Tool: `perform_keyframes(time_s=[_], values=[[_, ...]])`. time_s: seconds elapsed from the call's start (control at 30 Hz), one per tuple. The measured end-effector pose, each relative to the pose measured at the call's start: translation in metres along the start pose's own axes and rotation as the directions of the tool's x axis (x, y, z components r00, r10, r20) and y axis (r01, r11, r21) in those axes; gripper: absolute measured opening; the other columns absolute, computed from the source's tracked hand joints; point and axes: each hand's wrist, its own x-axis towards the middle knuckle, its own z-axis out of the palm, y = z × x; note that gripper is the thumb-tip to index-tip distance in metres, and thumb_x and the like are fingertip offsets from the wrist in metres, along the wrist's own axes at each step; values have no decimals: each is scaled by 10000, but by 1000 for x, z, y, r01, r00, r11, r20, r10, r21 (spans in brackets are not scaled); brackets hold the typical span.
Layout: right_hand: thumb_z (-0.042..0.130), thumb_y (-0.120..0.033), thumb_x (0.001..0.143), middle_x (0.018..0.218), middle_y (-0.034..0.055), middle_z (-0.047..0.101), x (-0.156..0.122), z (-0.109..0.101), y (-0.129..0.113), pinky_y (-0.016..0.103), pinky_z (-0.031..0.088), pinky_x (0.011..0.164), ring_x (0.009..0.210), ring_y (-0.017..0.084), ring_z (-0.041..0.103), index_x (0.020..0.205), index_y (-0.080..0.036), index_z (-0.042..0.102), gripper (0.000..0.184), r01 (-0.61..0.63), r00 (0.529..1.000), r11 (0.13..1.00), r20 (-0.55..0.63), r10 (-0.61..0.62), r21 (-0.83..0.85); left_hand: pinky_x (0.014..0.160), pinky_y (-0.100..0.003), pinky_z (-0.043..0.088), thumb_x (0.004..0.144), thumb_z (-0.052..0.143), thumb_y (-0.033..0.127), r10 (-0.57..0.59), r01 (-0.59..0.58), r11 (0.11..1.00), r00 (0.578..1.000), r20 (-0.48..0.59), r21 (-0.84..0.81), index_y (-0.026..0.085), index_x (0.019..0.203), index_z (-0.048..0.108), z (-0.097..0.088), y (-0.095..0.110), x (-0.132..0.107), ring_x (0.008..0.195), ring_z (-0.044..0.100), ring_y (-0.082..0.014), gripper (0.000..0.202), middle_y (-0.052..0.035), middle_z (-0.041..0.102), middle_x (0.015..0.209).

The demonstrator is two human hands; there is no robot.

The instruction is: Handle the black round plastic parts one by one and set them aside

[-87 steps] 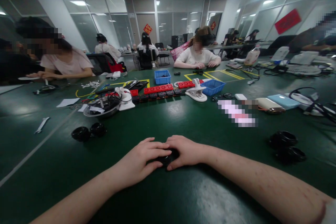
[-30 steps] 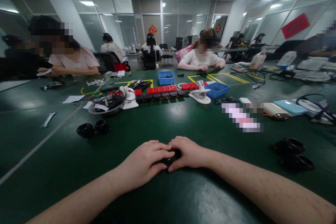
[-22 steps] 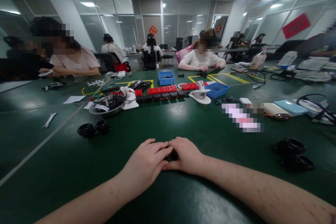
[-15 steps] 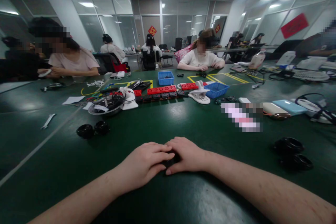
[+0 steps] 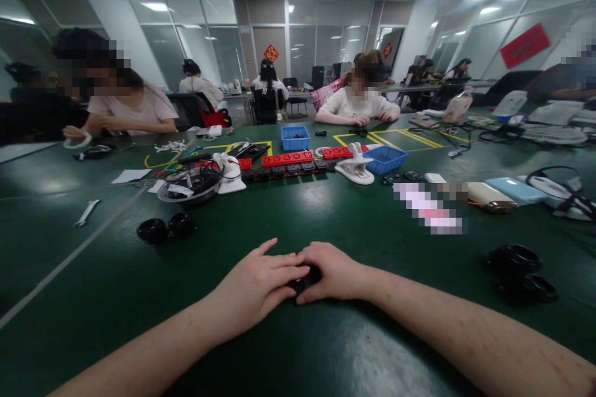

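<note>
Close in front of me, a glossy black part (image 5: 302,284) sits low at the table surface, mostly covered by my fingers. My left hand (image 5: 256,282) reaches over it from the left, fingers curved onto it and one finger raised. From the other side my right hand (image 5: 333,270) wraps round it, thumb below and fingers above. The fingertips of both hands meet over the part. Two round black hollow pieces, a left one (image 5: 153,231) and a right one (image 5: 182,224), lie beyond my left hand. Two similar black ring-shaped pieces (image 5: 513,258) are at the right.
Across the green table (image 5: 261,217) run red and black power strips (image 5: 287,159) between white clip stands (image 5: 356,167). A metal bowl (image 5: 190,193) holds cables. Blue bins (image 5: 385,159), a wrench (image 5: 87,213) and power banks (image 5: 491,196) lie about. People sit opposite.
A finger of my left hand has lifted away from the black part. My right hand has barely shifted, and more of the part shows between the hands.
</note>
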Motion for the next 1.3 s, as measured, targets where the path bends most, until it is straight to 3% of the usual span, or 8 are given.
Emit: perform_keyframes(time_s=[0.1, 0.2, 0.3, 0.6, 0.73, 0.97, 1.07, 1.3], values=[[672, -447, 620, 843, 36, 610, 0, 8, -8, 295, 374, 683, 760, 180, 532, 949, -174, 574, 438, -92, 991, 994, -105, 86, -52, 1024, -501, 240, 798, 534, 118, -31, 34, 999, 998, -55, 42, 233, 1157, 502, 4, 1, 0, 1082, 520, -187, 378, -41, 572, 1178], [651, -484, 627, 839, 54, 613, -1, 10, -12, 313, 381, 679, 765, 199, 541, 930, -160, 571, 451, -106, 988, 989, -124, 93, -107, 1023, -501, 240, 782, 540, 101, -43, 47, 997, 997, -64, 57, 209, 1155, 504, 4, 3, 1, 1079, 520, -192, 390, -56, 578, 1166], [657, -534, 605, 873, 63, 610, -2, 7, -11, 322, 387, 696, 795, 212, 544, 946, -159, 567, 515, -65, 995, 992, -88, 56, -105, 1020, -492, 252, 782, 546, 105, -25, 26, 999, 1000, -18, 22, 224, 1138, 519, 0, 3, 2, 1084, 515, -188, 377, -45, 570, 1178], [657, -495, 642, 775, 16, 561, 0, -11, -3, 267, 362, 667, 741, 159, 501, 824, -173, 586, 376, 94, 992, 993, 89, -87, -70, 1001, -424, 309, 794, 557, 128, 16, 6, 980, 994, 109, -199, 280, 1168, 507, -10, -4, 2, 1154, 458, -177, 407, -12, 512, 1253], [669, -480, 641, 761, 9, 541, 1, -11, 2, 259, 348, 657, 730, 149, 481, 828, -181, 601, 359, 125, 988, 991, 101, -120, -50, 1027, -440, 262, 804, 555, 128, 4, 19, 981, 993, 117, -195, 283, 1159, 512, -8, -2, 2, 1159, 452, -169, 390, 9, 520, 1244], [659, -519, 610, 800, 34, 597, 0, 8, -8, 284, 358, 647, 735, 178, 517, 889, -165, 584, 457, -92, 993, 993, -83, 86, -72, 896, -394, 411, 753, 597, 97, -113, 111, 993, 993, -37, -48, 216, 1101, 552, 1, 7, 3, 1025, 521, -205, 371, -49, 581, 1115], [640, -534, 620, 817, 59, 604, -2, 11, -12, 306, 367, 664, 754, 196, 523, 876, -149, 581, 466, -126, 987, 985, -115, 113, -117, 861, -386, 432, 728, 610, 78, -149, 148, 989, 986, -78, -18, 194, 1077, 554, 5, 9, 3, 981, 527, -212, 372, -55, 586, 1065], [662, -528, 608, 882, 54, 598, -2, -9, -7, 319, 386, 728, 810, 198, 520, 988, -163, 566, 536, 14, 998, 999, 54, -12, -33, 919, -387, 398, 788, 555, 118, -46, 47, 998, 999, 16, -53, 235, 1147, 508, 0, 0, 2, 1081, 488, -205, 381, -36, 543, 1188]])
